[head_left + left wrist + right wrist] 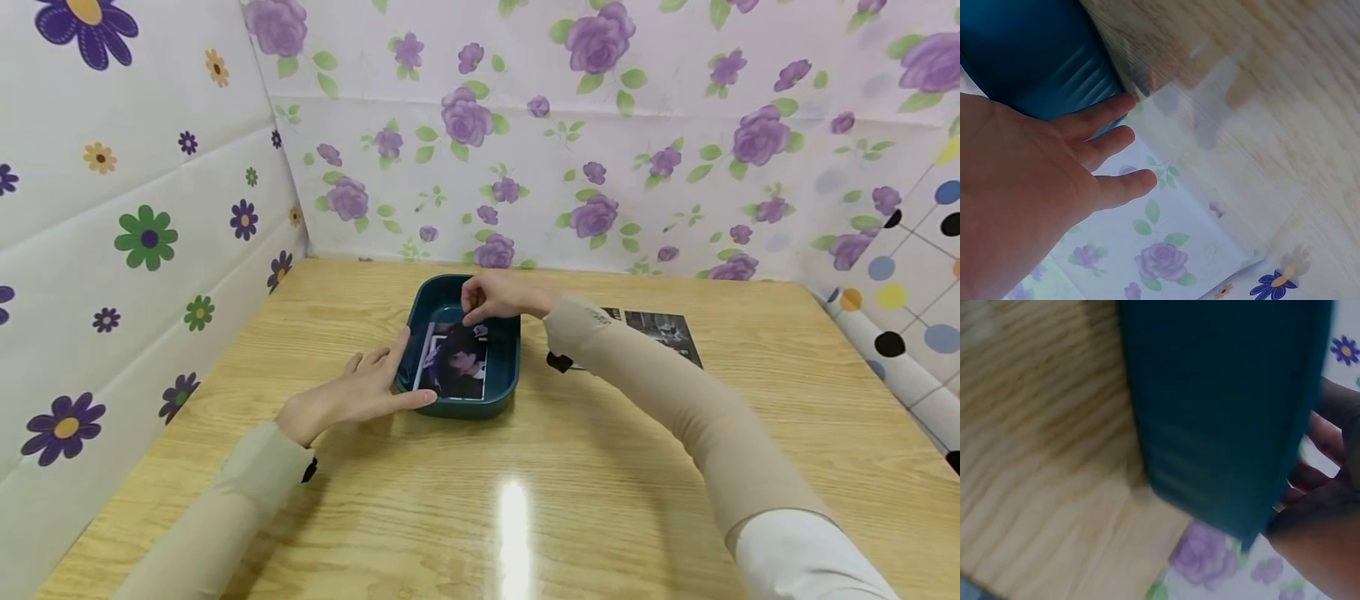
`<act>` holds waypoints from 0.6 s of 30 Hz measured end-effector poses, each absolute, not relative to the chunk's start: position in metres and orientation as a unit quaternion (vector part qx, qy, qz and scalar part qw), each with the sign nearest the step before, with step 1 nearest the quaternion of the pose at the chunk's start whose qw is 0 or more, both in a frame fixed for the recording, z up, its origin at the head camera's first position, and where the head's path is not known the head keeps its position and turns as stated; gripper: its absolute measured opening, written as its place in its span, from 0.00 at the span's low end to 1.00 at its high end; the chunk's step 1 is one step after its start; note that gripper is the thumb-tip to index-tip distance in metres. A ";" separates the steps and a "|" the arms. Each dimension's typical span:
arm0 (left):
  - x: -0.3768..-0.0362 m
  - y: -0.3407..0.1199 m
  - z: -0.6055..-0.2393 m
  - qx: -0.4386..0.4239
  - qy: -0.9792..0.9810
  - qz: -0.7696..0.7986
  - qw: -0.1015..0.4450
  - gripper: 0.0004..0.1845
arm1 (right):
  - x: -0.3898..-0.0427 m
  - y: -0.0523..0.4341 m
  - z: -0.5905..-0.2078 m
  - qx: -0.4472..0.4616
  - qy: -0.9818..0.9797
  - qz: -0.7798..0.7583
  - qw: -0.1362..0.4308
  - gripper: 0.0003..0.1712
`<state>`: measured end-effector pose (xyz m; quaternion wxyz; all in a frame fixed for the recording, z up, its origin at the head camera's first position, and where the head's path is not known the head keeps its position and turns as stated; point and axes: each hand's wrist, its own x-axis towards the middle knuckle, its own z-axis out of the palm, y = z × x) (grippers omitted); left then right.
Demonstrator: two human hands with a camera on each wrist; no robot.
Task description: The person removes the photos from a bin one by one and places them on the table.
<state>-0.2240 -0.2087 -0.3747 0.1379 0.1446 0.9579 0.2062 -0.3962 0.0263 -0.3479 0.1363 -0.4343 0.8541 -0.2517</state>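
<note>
Teal tray (504, 392), frame centre, long axis running away from me; photo (454, 364) inside, likewise. My left hand (358, 390) flat against its side, fingers straight; my right hand (495, 297) pinched the photo's far edge.

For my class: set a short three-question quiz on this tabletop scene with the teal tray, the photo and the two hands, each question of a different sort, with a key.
1. True or false: the left hand rests with straight fingers against the teal tray.
2. Where does the photo lie? A) in the tray B) on the wall C) under the left sleeve
3. Fill in: the right hand reaches over the tray's ____ end.

Key: 1 true; 2 A; 3 far
</note>
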 end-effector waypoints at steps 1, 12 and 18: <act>-0.224 -0.209 -0.375 0.144 0.958 0.206 0.139 0.60 | -0.395 0.022 -0.350 -0.438 0.857 -0.233 0.142 0.08; -0.223 -0.209 -0.374 0.148 0.956 0.212 0.141 0.60 | -0.390 -0.006 -0.366 -0.427 0.881 -0.108 0.173 0.21; -0.223 -0.209 -0.375 0.148 0.955 0.213 0.141 0.60 | -0.389 -0.008 -0.369 -0.418 0.890 -0.081 0.166 0.23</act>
